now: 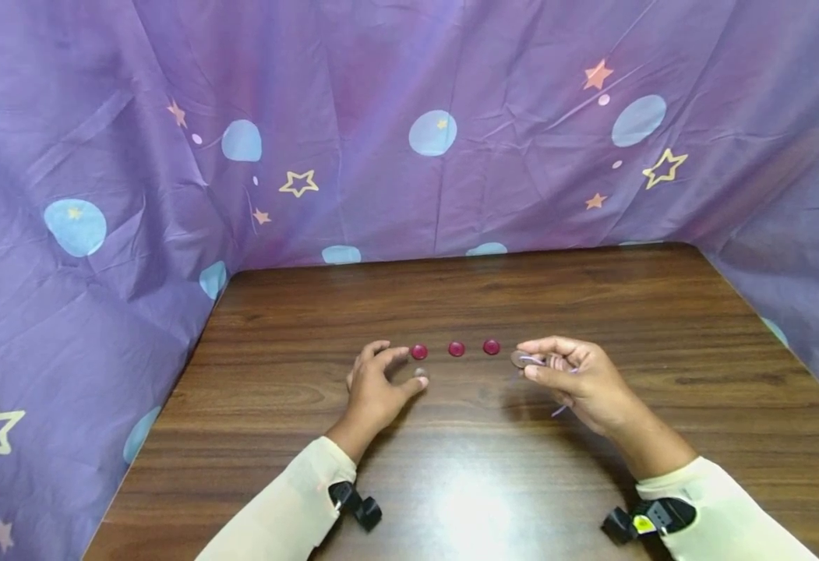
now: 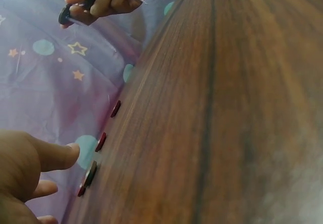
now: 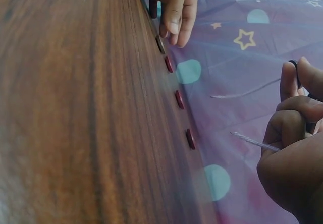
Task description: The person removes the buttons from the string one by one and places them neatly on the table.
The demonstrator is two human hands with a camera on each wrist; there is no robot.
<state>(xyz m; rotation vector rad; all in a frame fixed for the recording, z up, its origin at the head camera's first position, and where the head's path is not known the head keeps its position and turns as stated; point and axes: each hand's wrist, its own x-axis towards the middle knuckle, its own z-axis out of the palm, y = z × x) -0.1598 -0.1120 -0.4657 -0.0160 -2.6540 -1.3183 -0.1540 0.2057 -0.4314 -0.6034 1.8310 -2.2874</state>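
Note:
Three dark red buttons [image 1: 456,349] lie in a row across the table. In front of the leftmost one is a greyish-brown button [image 1: 420,372]. My left hand [image 1: 372,389] hovers round this pair, thumb and fingers spread, its thumb tip right beside the brown button in the head view. To the right of the row, my right hand [image 1: 587,383] pinches another brown button [image 1: 518,358] between thumb and forefinger, above the table. A pale purple string [image 3: 252,142] runs from that button through the curled fingers, with two ends sticking out in the right wrist view.
The brown wood-grain table [image 1: 465,436] has a bright glare at its front. A purple curtain [image 1: 353,93] with stars and planets hangs behind it and along both sides. Black wrist cameras [image 1: 356,506] are strapped over both pale sleeves.

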